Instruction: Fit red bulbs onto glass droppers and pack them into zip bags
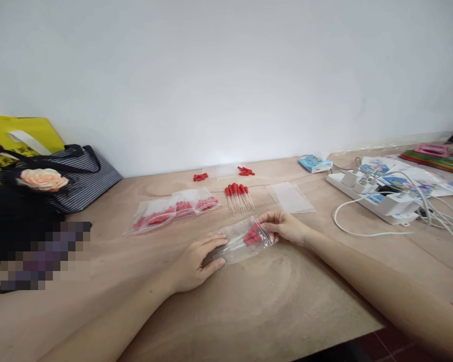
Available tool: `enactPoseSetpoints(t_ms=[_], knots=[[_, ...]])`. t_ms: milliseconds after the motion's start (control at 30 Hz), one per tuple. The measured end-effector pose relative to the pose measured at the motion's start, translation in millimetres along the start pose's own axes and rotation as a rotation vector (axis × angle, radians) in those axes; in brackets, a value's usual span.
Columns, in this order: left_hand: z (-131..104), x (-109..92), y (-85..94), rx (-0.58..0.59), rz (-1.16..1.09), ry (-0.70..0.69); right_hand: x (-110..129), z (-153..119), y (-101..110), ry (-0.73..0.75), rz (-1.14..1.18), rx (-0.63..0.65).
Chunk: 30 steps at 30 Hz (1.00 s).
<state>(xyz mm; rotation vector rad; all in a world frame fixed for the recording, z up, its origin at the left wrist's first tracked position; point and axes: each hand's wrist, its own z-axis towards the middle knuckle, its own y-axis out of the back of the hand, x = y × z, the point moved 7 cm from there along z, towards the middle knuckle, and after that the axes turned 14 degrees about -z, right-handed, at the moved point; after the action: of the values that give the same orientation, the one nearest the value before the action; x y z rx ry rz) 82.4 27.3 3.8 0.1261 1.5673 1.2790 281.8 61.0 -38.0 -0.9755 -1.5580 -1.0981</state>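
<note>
A clear zip bag [236, 255] lies slanted just above the table between my hands. Inside it are several droppers [252, 235] with red bulbs toward the right and thin clear stems toward the left. My right hand [285, 227] pinches the bag's right end by the red bulbs. At the opposite end, my left hand [202, 259] holds the bag with thumb and fingers at its edges. Just beyond, loose droppers [239, 197] lie side by side, red bulbs away from me. Filled bags [169, 211] overlap in a row to the left; flat unfilled bags [291, 197] lie to the right.
More red-bulbed droppers [226, 172] lie near the wall. Right of them are a blue tissue pack [314, 163] and a white power strip [377, 198] with tangled cables. A striped bag [86, 178] and a yellow bag [30, 133] stand at left.
</note>
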Motion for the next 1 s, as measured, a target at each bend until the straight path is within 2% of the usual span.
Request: enactPoseSetpoints(t_ms=[267,400,467,533,633,667,867,1000], knots=[[0.2,0.6,0.0,-0.006,-0.002,0.008,3.3,4.0,-4.6,-0.009,-0.038,-0.206],[0.0,0.1,0.8,-0.015,-0.016,0.005,8.1,1.4,-11.9,0.009,-0.079,-0.057],[-0.2,0.0,0.9,-0.010,-0.016,0.017,7.4,4.7,-5.2,-0.002,-0.135,-0.042],[-0.7,0.3,0.5,0.003,-0.013,0.031,8.7,14.4,11.8,0.010,-0.246,-0.157],[-1.2,0.7,0.4,0.012,-0.012,0.035,22.1,35.4,39.2,0.099,-0.523,-0.453],[-1.3,0.6,0.6,0.010,-0.015,0.032,25.9,44.2,43.4,0.113,-0.563,-0.505],[-1.3,0.7,1.0,0.007,-0.044,0.014,39.2,90.4,42.9,0.075,-0.611,-0.639],[-1.4,0.1,1.4,-0.007,-0.063,0.006,40.0,108.1,34.6,0.071,-0.578,-0.625]])
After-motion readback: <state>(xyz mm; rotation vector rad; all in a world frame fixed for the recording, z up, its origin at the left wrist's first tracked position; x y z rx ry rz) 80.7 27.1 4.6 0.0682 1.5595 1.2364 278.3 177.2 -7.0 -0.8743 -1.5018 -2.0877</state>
